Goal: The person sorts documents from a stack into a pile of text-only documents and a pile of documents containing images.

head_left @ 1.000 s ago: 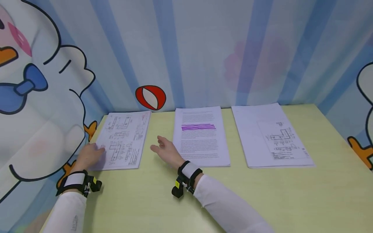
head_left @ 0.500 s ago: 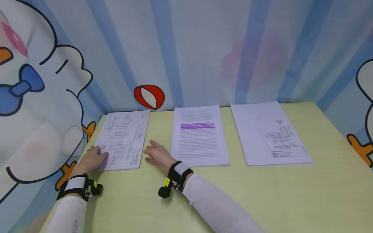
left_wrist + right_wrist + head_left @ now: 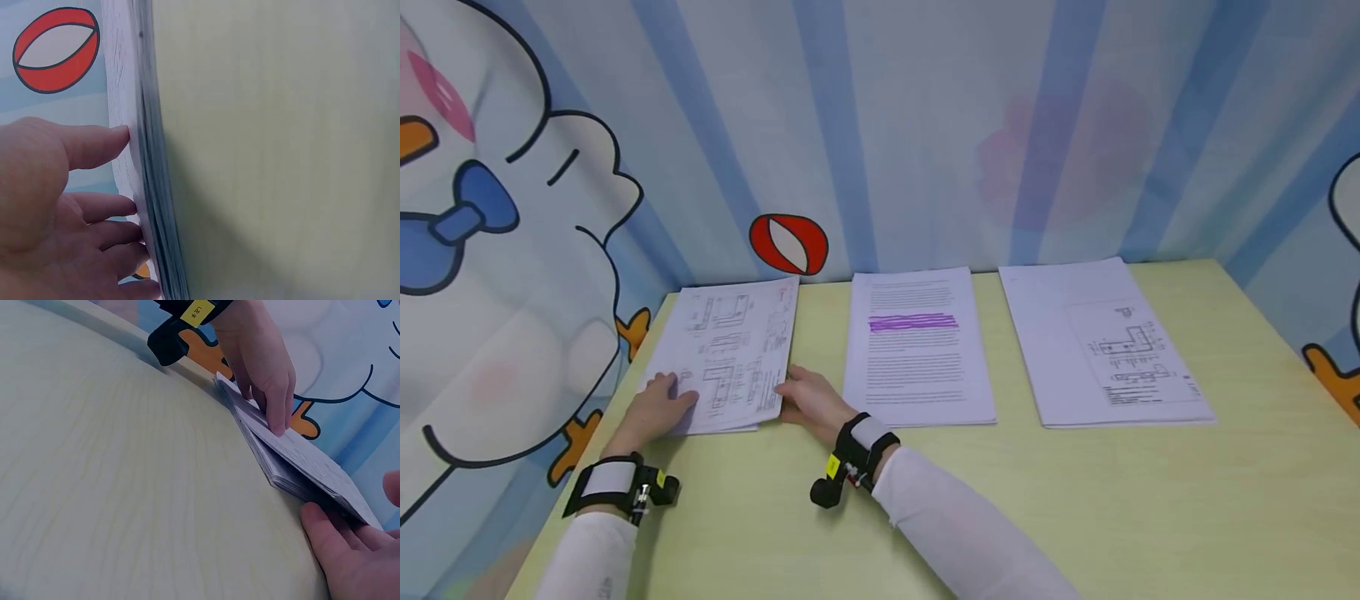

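A stack of paper with printed part drawings lies at the left of the table, its upper sheets shifted right and raised off those below along the right side. My left hand rests on the stack's lower left, fingers extended over the top sheet; the left wrist view shows this hand beside the layered paper edge. At the lower right edge, my right hand holds the lifted sheets, thumb near the top and the other fingers underneath. From the right wrist view, a gap shows between the raised sheets and the lower ones.
In the middle lies a stack of text pages with purple marker lines. Another stack with a drawing lies at the right. The pale yellow table meets a printed curtain behind and at the left.
The right hand has moved left to the left stack's edge and lifted its upper sheets, which shifted right. The left hand has slid slightly right with its fingers on the paper.
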The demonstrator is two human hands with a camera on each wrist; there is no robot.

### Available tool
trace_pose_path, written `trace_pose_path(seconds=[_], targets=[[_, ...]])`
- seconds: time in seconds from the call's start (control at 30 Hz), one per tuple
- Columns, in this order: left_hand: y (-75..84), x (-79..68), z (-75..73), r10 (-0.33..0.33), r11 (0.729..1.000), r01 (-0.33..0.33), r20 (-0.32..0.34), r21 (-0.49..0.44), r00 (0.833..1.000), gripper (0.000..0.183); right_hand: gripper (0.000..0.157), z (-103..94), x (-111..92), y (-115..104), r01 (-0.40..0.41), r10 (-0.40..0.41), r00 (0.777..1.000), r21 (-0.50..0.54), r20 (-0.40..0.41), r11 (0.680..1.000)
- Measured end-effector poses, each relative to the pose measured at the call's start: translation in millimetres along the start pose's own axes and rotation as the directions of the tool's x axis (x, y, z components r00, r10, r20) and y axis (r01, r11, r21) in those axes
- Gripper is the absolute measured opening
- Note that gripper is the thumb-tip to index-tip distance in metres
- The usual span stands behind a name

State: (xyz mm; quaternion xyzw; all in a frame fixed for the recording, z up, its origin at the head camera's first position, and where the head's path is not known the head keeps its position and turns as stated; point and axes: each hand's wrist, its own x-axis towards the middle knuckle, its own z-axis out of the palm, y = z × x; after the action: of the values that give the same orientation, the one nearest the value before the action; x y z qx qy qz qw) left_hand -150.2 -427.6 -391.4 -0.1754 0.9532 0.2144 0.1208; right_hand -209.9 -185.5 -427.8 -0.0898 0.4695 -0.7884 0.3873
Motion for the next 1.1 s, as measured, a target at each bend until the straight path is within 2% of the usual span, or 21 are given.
trace_pose_path(seconds=[0.1, 0.3, 0.53, 0.63, 0.73, 0.9, 1.1], targets=[[6.0, -1.6, 4.1, 0.021, 1.000, -0.021, -0.019, 0.000, 1.000, 0.071, 0.046, 0.4, 2, 0, 0.001, -0.001, 1.000, -0.021, -0.005, 1.000], [17.2, -4.1, 10.4, 0.027, 1.000, -0.027, -0.040, -0.005, 0.999, 0.072, 0.044, 1.1, 4, 1, 0.020, -0.029, 0.994, -0.093, -0.102, 0.995], [23.8, -5.9, 12.7, -0.003, 0.998, 0.001, -0.040, -0.063, 0.999, 0.074, 0.040, -0.5, 4, 4, 0.023, -0.090, 0.956, -0.231, -0.279, 0.973], [24.2, -6.5, 12.8, -0.017, 0.997, 0.013, -0.047, -0.079, 0.999, 0.074, 0.037, 0.1, 4, 4, 0.016, -0.107, 0.942, -0.276, -0.317, 0.961], [24.1, -6.6, 13.4, -0.023, 0.996, 0.019, -0.049, -0.091, 0.999, 0.074, 0.034, 1.0, 4, 5, 0.003, -0.135, 0.929, -0.357, -0.345, 0.934], [23.8, -4.7, 15.9, -0.034, 0.994, 0.029, -0.042, -0.101, 0.999, 0.072, 0.038, -1.2, 3, 4, 0.006, -0.159, 0.929, -0.414, -0.335, 0.910], [27.6, -3.9, 15.6, -0.055, 0.991, 0.043, -0.095, -0.126, 0.994, 0.065, 0.054, -10.0, 0, 4, 0.067, -0.194, 0.940, -0.405, -0.281, 0.912]])
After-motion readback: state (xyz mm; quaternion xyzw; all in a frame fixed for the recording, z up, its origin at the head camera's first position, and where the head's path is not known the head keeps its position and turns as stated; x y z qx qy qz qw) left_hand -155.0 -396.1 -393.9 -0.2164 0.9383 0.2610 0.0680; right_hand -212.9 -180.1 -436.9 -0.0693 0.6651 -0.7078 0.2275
